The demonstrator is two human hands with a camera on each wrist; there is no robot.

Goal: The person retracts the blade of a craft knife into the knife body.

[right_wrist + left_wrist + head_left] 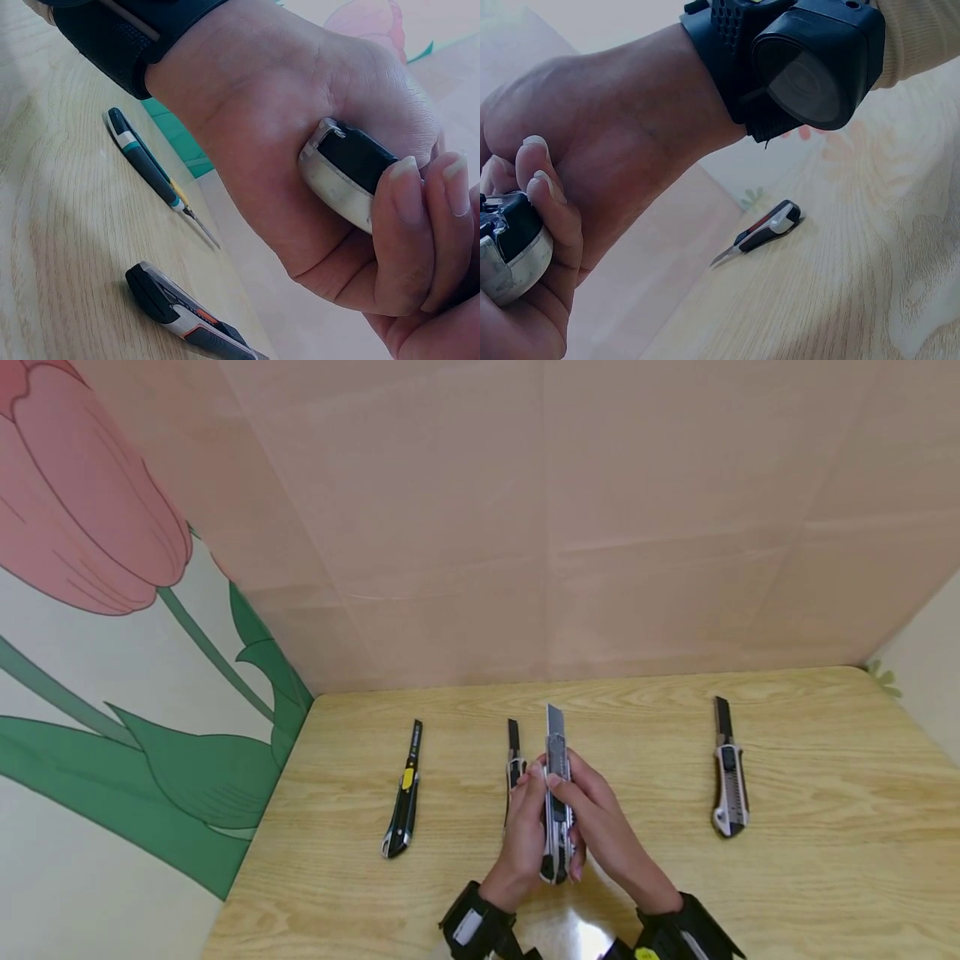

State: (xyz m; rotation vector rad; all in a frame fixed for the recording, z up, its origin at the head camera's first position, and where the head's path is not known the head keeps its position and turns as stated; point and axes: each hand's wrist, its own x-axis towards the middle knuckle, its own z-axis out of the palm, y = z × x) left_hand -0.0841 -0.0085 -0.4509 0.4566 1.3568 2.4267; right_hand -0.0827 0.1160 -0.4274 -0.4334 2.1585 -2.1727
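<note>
Both hands are gripping one silver utility knife (557,806) above the near middle of the wooden table (825,877), blade extended and pointing away toward the pink wall (525,510). The left hand (525,831) is wrapping its fingers around the left side of the handle, and the right hand (600,827) is curling around the right side, thumb pressing near the slider. In the right wrist view the knife's rounded black-and-silver butt end (349,176) is showing between palm and fingers; in the left wrist view the same end (510,247) is sitting under curled fingertips.

Three other knives are lying on the table around the held knife. Just left of it, partly hidden behind the left hand, a slim black knife (513,760) is lying with its blade out. Farther left, a black knife with a yellow slider (403,793) is lying well apart. To the right, well apart, a silver-and-black knife (729,777) is lying with its dark blade extended. Nothing is lying between the held knife and the wall. A tulip mural (97,527) is covering the wall left of the table.

Small markings on the knives are too blurred for reading.
</note>
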